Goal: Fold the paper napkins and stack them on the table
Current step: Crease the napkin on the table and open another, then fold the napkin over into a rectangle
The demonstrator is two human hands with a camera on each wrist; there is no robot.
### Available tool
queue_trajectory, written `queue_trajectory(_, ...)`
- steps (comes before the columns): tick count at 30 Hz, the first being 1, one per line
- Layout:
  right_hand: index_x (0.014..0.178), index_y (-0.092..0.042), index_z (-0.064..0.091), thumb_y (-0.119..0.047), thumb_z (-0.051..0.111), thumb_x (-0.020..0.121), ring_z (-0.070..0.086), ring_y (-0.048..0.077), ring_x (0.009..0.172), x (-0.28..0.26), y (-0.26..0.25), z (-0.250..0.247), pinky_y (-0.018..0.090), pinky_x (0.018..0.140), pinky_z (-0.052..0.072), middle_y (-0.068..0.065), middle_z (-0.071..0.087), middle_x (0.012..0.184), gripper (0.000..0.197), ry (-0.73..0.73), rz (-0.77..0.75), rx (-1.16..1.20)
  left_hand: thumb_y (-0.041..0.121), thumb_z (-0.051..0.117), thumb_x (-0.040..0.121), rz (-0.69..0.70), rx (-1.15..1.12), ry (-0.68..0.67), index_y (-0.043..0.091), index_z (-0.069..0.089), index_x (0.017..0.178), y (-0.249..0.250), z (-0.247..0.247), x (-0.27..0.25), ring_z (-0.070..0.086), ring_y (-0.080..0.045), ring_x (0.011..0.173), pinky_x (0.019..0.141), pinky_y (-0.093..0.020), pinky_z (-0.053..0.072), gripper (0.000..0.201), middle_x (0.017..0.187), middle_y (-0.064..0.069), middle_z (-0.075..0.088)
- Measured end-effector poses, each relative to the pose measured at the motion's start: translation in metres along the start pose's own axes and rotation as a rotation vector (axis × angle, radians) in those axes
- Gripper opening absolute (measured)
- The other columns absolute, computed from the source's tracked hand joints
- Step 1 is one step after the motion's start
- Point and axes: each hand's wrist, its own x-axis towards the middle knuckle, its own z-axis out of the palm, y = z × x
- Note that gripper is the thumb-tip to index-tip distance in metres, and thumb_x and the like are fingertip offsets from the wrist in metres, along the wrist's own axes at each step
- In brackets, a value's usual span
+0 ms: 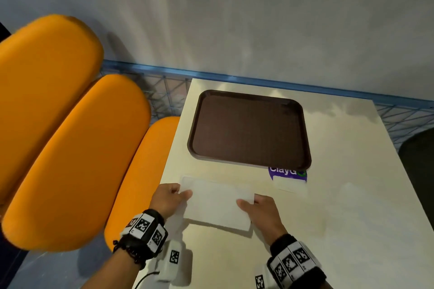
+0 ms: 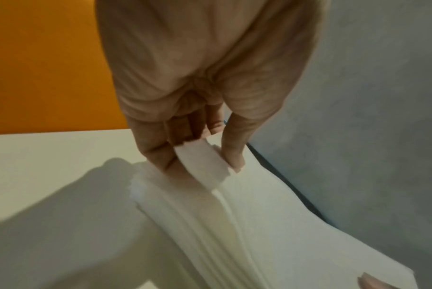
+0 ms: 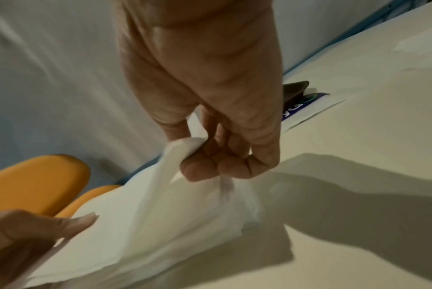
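Both hands, left hand [image 1: 169, 197] and right hand [image 1: 257, 206], pinch one napkin [image 1: 217, 204] mid-fold; seemingly no stack on the table [image 1: 328, 230] yet.

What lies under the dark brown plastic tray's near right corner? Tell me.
A purple-and-white printed card pokes out from under the dark brown plastic tray, flat on the cream table. The tray hides its far part.

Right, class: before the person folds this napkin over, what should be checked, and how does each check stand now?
1. Left hand pinches the napkin edge: ok.
2. Right hand pinches the opposite edge: ok.
3. Napkin lifted off the table at both held edges: ok.
4. Edges aligned for an even fold: cannot tell.
5. Bare table beside the brown tray for stacking: ok.
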Motion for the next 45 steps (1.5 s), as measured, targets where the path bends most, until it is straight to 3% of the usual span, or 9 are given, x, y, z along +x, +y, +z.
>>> queue_trajectory(7,0.056,-0.018,0.049,-0.033,0.078,0.081,0.052,0.015,0.060,0.029,0.010,0.016,0.029,0.061,0.043,-0.007,0.055,0.059,0.041,0.195,0.026,-0.169,0.025,0.076,0.085,0.026,0.167,0.222,0.012,0.060,0.069,-0.002,0.008,0.027,0.056,-0.022,0.073,0.058,-0.026,0.040,0.027,0.073,-0.002,0.062)
queue_trajectory(13,0.103,-0.029,0.051,-0.039,0.066,0.091,0.056,0.012,0.094,0.016,0.008,0.022,0.030,0.083,0.052,-0.008,0.055,0.106,0.022,0.393,-0.332,-0.523,0.032,0.067,0.089,0.357,0.527,0.362,0.022,0.055,0.108,0.000,0.015,0.015,0.056,-0.019,0.097,0.082,-0.038,0.051,0.025,0.108,0.002,0.057)
queue_trajectory(16,0.130,-0.024,0.054,-0.033,0.064,0.094,0.057,0.020,0.119,0.012,0.011,0.051,0.035,0.099,0.051,-0.001,0.057,0.132,0.038,0.277,-0.694,-0.899,0.033,0.056,0.097,0.692,0.701,0.074,0.025,0.052,0.131,-0.005,0.043,0.006,0.051,-0.018,0.121,0.103,-0.032,0.042,0.035,0.135,0.001,0.051)
queue_trajectory(21,0.158,-0.007,0.013,-0.028,0.056,0.097,0.010,0.041,0.152,0.027,0.042,0.059,0.054,0.119,0.016,0.022,0.006,0.165,0.077,0.049,-0.598,-1.168,0.059,0.015,0.100,0.529,0.987,-0.134,0.032,0.007,0.157,-0.027,0.068,0.020,-0.009,-0.031,0.153,0.121,-0.045,-0.003,0.064,0.165,-0.006,-0.013)
queue_trajectory(25,0.158,-0.010,-0.002,-0.036,0.049,0.100,-0.005,0.043,0.152,0.023,0.041,0.057,0.058,0.121,0.009,0.024,-0.009,0.164,0.082,-0.020,-0.537,-1.256,0.084,-0.025,0.067,0.497,1.094,-0.089,0.038,-0.007,0.155,-0.041,0.067,0.033,-0.009,-0.041,0.151,0.119,-0.057,0.008,0.101,0.165,-0.014,-0.014)
queue_trajectory(32,0.158,-0.016,0.009,-0.034,0.038,0.106,0.000,0.032,0.154,0.004,-0.002,0.027,0.051,0.123,0.009,0.014,0.000,0.167,0.063,-0.160,-0.466,-0.939,0.085,0.052,0.071,0.360,1.203,-0.066,0.034,-0.020,0.152,-0.005,0.065,0.016,-0.012,-0.042,0.150,0.117,-0.064,0.006,0.120,0.164,-0.012,-0.019)
queue_trajectory(38,0.105,-0.021,0.065,-0.027,0.050,0.098,0.065,0.023,0.097,-0.038,0.040,-0.100,0.037,0.086,0.055,0.002,0.070,0.107,0.017,0.137,-0.292,-0.519,0.053,0.059,0.090,0.750,0.833,-0.184,0.032,0.057,0.125,0.047,0.157,-0.041,0.062,-0.017,0.112,0.096,-0.036,0.051,0.041,0.123,0.006,0.064)
queue_trajectory(41,0.103,-0.026,0.060,-0.034,0.053,0.097,0.063,0.021,0.103,-0.068,0.092,-0.164,0.030,0.086,0.052,-0.002,0.067,0.109,0.012,0.208,-0.014,-0.600,0.049,0.057,0.093,0.768,0.821,-0.348,0.033,0.060,0.103,0.066,0.227,-0.068,0.062,-0.010,0.093,0.085,-0.034,0.053,0.020,0.100,0.013,0.067)
queue_trajectory(45,0.124,-0.025,0.047,-0.045,0.058,0.095,0.056,0.020,0.116,-0.093,0.146,-0.212,0.030,0.093,0.046,-0.003,0.055,0.123,0.036,0.201,0.160,-0.596,0.053,0.061,0.089,0.699,1.033,-0.404,0.024,0.047,0.128,0.063,0.310,-0.084,0.052,-0.022,0.116,0.095,-0.037,0.042,0.050,0.126,0.001,0.053)
